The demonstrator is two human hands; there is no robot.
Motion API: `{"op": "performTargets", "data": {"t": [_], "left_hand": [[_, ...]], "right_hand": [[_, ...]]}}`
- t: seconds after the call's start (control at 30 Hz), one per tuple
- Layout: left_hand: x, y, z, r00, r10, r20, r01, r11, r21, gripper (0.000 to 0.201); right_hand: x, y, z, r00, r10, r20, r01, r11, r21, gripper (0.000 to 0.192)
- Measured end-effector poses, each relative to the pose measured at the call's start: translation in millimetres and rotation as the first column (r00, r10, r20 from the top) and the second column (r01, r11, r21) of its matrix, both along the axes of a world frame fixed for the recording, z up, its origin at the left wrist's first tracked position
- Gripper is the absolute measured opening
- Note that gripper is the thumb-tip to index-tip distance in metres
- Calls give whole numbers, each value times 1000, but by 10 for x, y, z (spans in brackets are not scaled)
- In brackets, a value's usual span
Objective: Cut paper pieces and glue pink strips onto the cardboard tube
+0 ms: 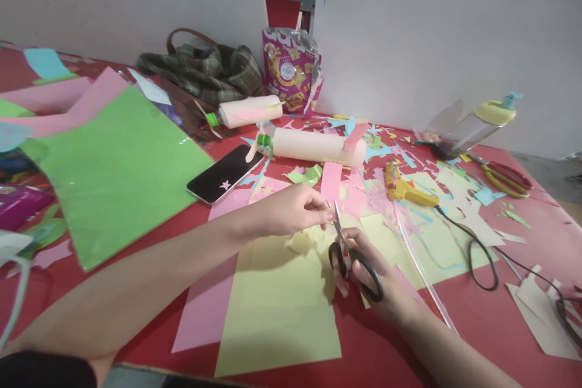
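A red worktop (500,327) littered with coloured paper scraps runs back to grey-white panels. Near the middle, the right hand (379,282) has its fingers through the black handles of the scissors (352,254), blades pointing up and almost shut on a small pale-yellow paper piece (318,233). The left hand (291,209) pinches that piece between thumb and fingertips, just left of the blades. Under both hands lies a yellow sheet (277,309) over a pink sheet (204,303). Farther back are a phone (225,173), a paper-wrapped bottle (313,145) and a yellow glue gun (404,188); a green sheet (118,170) lies left.
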State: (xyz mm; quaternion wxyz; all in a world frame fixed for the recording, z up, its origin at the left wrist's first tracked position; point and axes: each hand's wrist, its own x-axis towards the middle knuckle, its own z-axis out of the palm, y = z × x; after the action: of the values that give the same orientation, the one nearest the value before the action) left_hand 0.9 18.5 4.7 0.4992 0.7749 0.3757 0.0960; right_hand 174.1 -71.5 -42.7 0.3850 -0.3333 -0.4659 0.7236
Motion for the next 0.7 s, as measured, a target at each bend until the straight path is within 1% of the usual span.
{"op": "performTargets", "data": {"t": [0.23, 0.4, 0.7], "left_hand": [[-16, 3, -9, 999, -8, 39, 12, 996, -89, 29], [-3, 3, -33, 999, 5, 46, 0, 995, -101, 29], [2, -9, -19, 998, 33, 59, -26, 993, -115, 29]], "right_hand": [[3, -2, 1, 1000, 3, 2, -3, 1000, -4, 31], [-14, 9, 34, 1000, 0, -6, 0, 1000, 1, 32], [-15, 6, 23, 1000, -14, 26, 14, 1000, 9, 31]]}}
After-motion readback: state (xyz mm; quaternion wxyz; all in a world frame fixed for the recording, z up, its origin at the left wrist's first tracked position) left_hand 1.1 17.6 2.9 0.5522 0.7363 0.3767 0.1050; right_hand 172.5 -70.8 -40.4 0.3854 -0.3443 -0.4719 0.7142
